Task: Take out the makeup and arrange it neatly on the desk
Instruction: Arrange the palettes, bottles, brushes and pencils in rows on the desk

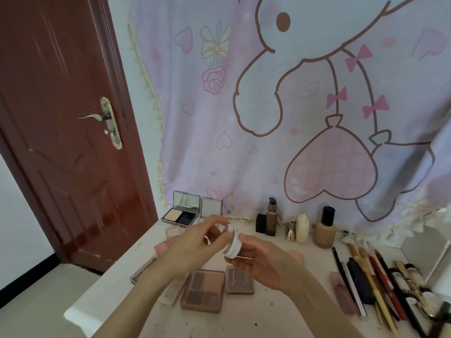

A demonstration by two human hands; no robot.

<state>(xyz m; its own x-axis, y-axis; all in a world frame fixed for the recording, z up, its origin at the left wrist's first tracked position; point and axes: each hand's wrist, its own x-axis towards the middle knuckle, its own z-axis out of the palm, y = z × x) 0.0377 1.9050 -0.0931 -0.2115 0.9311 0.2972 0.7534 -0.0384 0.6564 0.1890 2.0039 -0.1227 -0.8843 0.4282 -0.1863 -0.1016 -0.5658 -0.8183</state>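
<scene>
Since most of the makeup already lies out on the desk, the task looks well advanced, and what remains is judged below from nearest to farthest.

Near edge: a brown eyeshadow palette lies flat, with a small dusky compact just beside it on the right.

Near right: a row of brushes and pencils lies side by side, roughly parallel, with a pink tube at its left; this group looks arranged.

In hand: a small white jar is held above the desk, tilted on its side, not yet set down.

Left hand: fingers curled, fingertips pinching at the jar's top end; whether it turns a lid I cannot tell.

Right hand: fingers curled under and round the jar's body, holding it.

Left of the hands: pale pink flat cases lie partly hidden by the left forearm; their order cannot be judged.

Far middle: a dark pump bottle, a small white bottle and a foundation bottle stand upright in a line along the wall hanging.

Far left: an open powder compact stands with its mirror raised.

Left to do: likely placing the jar; no bag or box is in view, so whether more remains cannot be told.
</scene>
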